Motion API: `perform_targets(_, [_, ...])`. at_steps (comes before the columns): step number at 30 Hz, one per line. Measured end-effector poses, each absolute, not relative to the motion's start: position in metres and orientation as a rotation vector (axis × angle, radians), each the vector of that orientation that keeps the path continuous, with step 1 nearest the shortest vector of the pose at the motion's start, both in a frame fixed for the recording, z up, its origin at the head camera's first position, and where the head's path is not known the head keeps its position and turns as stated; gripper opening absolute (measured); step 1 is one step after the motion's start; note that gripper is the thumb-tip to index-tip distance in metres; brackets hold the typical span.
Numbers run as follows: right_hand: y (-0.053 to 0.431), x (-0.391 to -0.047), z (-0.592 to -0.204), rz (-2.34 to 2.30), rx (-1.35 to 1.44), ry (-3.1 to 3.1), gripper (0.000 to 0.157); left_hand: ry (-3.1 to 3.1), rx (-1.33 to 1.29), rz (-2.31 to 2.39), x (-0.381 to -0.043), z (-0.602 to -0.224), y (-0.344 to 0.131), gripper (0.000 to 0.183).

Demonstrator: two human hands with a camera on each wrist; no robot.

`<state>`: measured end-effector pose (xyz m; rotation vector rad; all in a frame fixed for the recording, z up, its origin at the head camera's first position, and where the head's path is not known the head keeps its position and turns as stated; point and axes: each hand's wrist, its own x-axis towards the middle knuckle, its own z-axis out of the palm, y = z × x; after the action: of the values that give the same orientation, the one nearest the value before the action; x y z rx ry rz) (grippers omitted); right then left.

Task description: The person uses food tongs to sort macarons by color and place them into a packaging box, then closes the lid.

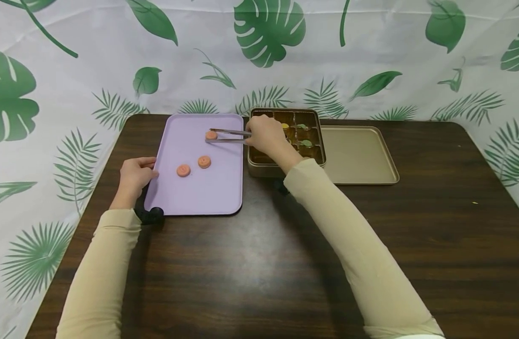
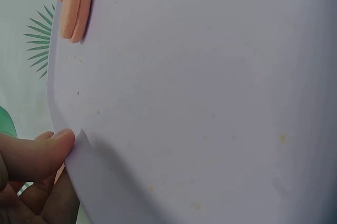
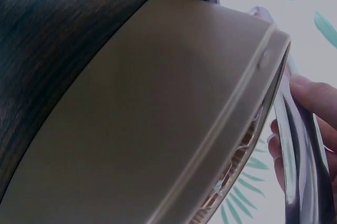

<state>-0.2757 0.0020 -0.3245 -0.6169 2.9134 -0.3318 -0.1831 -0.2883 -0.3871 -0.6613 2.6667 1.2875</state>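
Head view: left hand [image 1: 135,177] pinches tray [image 1: 200,195] at nine o'clock, apparently steadying it; right hand [image 1: 265,134] grips tongs [image 1: 228,141] around one-o'clock macaron [image 1: 211,135].

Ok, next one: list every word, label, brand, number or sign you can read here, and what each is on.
None can be read.
Lilac tray, gold box, metal tongs and flat gold piece beside the box: no lettering shows.
Macarons: small marks on top, too small to make out.
Backdrop: printed leaves, no text seen.
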Motion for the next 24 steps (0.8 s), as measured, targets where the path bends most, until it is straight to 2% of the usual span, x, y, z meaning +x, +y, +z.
perform_targets(14, [0.015,-0.271,-0.324,-0.525,-0.551,2.890,0.033,2.666,-0.666,1.283,-0.184,-0.386,-0.286,0.048])
perform_targets(24, [0.037,-0.267,-0.305,-0.670,-0.471,2.905,0.032,2.670,-0.674,1.271,-0.182,-0.386,-0.286,0.047])
